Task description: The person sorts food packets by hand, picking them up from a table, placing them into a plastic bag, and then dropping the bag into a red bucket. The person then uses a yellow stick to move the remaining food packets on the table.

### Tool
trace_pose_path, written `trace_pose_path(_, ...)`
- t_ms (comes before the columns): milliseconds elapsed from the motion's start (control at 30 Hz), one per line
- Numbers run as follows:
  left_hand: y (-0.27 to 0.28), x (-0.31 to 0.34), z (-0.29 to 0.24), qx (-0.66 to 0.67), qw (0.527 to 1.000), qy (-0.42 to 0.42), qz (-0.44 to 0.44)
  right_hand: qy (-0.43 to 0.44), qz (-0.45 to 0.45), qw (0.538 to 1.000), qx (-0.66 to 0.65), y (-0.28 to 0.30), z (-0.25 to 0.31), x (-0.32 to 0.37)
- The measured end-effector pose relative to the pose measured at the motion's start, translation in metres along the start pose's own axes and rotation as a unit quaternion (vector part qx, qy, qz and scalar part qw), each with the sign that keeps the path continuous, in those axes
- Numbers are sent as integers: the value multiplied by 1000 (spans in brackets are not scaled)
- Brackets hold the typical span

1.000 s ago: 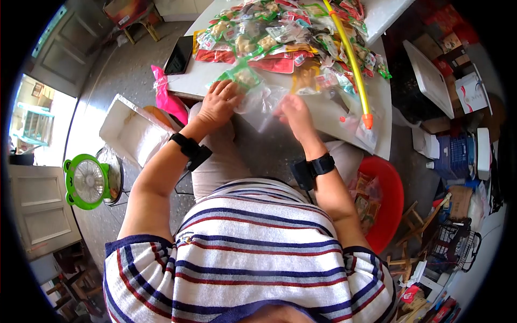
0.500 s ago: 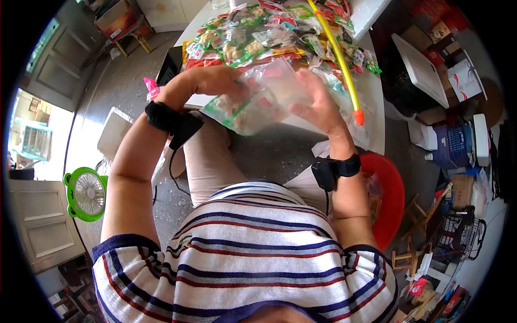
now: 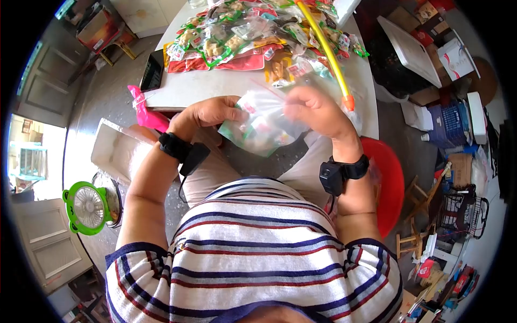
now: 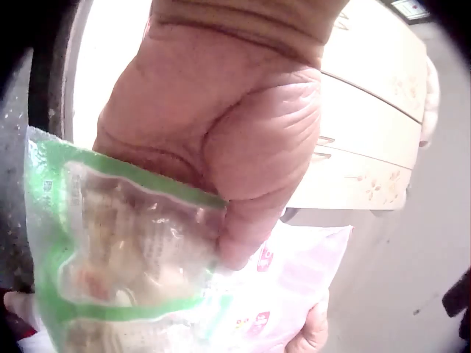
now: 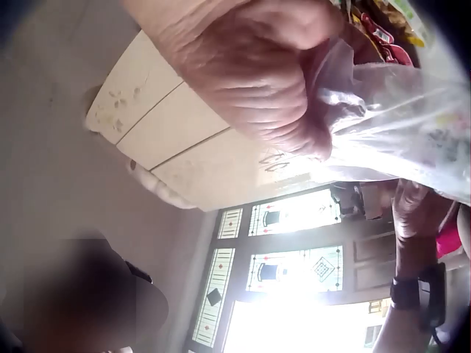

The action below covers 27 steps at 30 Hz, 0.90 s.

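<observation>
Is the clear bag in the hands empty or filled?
Filled: snack packets show through the clear bag, gripped by left hand and right hand.

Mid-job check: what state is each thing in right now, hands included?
Clear bag, off the table, held between both hands.
Left hand, grips the bag and a green-edged packet.
Right hand, grips the bag's bunched top.
Snack packets, heaped on the table.
Phone, lying flat, screen dark.
Red basin, on the floor by the right leg.
</observation>
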State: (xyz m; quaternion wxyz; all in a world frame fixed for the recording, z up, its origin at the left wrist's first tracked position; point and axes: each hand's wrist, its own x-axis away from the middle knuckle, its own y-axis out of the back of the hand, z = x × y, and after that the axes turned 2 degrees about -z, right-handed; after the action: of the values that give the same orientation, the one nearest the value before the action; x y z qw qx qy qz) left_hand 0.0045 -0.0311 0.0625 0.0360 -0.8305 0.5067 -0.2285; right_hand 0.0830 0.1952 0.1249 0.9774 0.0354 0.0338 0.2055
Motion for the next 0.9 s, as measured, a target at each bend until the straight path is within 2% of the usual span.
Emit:
trace_pose_path(33, -6, -1, 0, -5, 1000, -14, 11, 3, -1, 997, 83, 1, 0, 1)
trace_pose_path(133, -38, 8, -19, -37, 999, -39, -5, 20, -2, 988, 153, -3, 11, 10)
trace_pose_path(167, -35, 2, -10, -53, 994, -96, 12, 12, 6, 984, 180, -2, 13, 12)
trace_pose_path(267, -43, -1, -15, -37, 990, -137, 10, -26, -1, 974, 225, -1, 16, 20)
trace_pose_path(300, -47, -1, -19, -37, 988, -150, 1, -12, -3, 972, 236, 0, 15, 23)
trace_pose_path(400, -57, 0, -20, -174, 969, -118, -131, 14, -20, 961, 276, 6, 16, 38)
trace_pose_path(467, -56, -2, -13, -265, 936, -150, -177, 6, -43, 949, 313, 3, 23, 46)
trace_pose_path(500, -54, -8, -3, -259, 920, -237, -176, 31, -58, 952, 300, 4, 13, 50)
trace_pose_path(533, -58, -4, -5, -225, 944, -157, -181, 70, -74, 948, 301, 3, 3, 54)
trace_pose_path(600, -67, -3, -4, -245, 938, -189, -154, -12, -73, 937, 341, -5, 3, 59)
trace_pose_path(700, -75, -3, 1, -266, 935, -184, -147, 14, -90, 936, 339, -8, -10, 68)
trace_pose_path(800, -70, -4, 8, -227, 950, -190, -103, 67, -136, 940, 307, -8, -20, 79)
trace_pose_path(833, -65, -5, 15, -213, 953, -206, -66, 59, -132, 935, 323, -6, -20, 84)
trace_pose_path(900, -65, -8, 24, -189, 960, -193, -75, 37, -133, 940, 313, 1, -19, 98)
